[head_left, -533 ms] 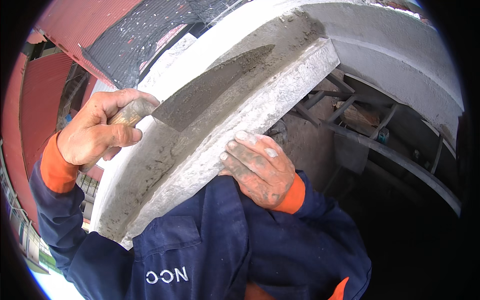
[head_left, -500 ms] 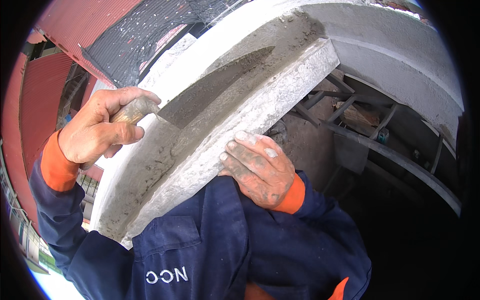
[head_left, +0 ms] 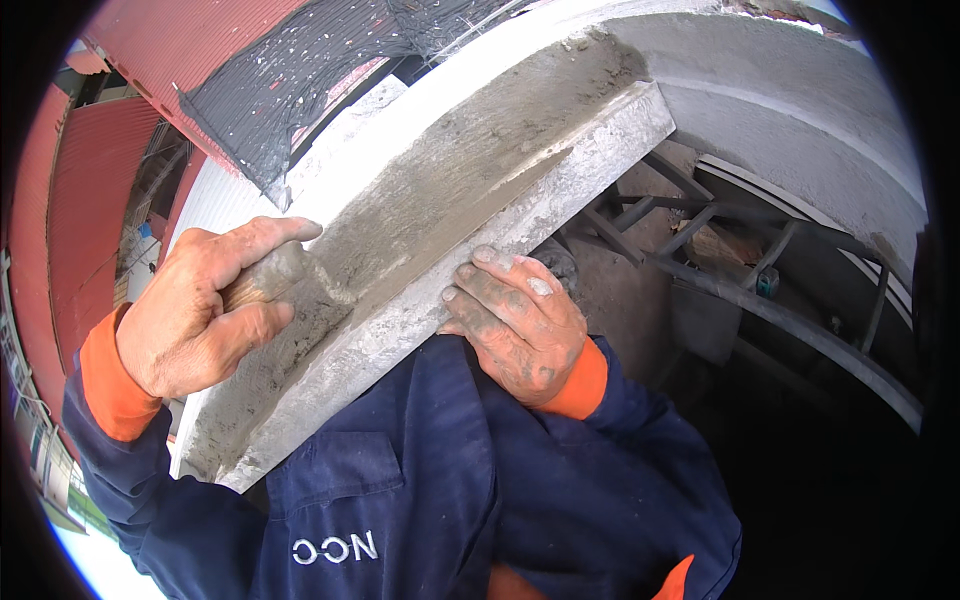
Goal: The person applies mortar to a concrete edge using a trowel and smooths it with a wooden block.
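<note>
My left hand [head_left: 195,315] grips the wooden handle [head_left: 262,285] of a plastering trowel. Its blade [head_left: 425,225] lies along the mortar-lined channel, now hard to tell from the wet grey mortar [head_left: 400,185]. A long pale concrete ledge [head_left: 610,145] borders the channel on the near side. My right hand [head_left: 520,330] rests on that ledge with fingers stretched over its edge, holding nothing. Both hands are smeared with grey dust or mortar.
A curved concrete parapet [head_left: 780,100] runs to the right, above dark metal framework [head_left: 760,300] in a shadowed drop below. Red corrugated roofs [head_left: 90,240] and dark netting [head_left: 260,90] lie beyond the wall at the top and left.
My left hand has moved down with the trowel, whose blade no longer shows as a dark shape. My right hand sits slightly higher in the picture, still on the ledge.
</note>
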{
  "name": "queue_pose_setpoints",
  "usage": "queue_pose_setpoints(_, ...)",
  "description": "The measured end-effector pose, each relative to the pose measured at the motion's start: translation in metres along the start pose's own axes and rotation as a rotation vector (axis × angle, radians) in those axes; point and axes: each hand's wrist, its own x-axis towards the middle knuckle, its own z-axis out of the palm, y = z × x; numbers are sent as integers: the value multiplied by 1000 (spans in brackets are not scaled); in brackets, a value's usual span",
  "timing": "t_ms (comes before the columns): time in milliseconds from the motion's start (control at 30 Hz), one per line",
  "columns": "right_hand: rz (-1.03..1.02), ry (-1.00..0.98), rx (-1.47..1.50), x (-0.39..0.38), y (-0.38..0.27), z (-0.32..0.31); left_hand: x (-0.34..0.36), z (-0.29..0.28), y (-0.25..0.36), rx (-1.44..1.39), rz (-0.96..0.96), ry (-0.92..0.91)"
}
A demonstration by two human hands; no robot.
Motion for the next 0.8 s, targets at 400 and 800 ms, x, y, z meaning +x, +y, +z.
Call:
queue_pose_setpoints(400, -69, -200, 837, 57, -46, -27, -71, 132, 29, -136, 237, 1098)
queue_pose_setpoints(800, 209, -564, 419, 138, -32, -98, -76, 262, -63, 423, 98, 1569)
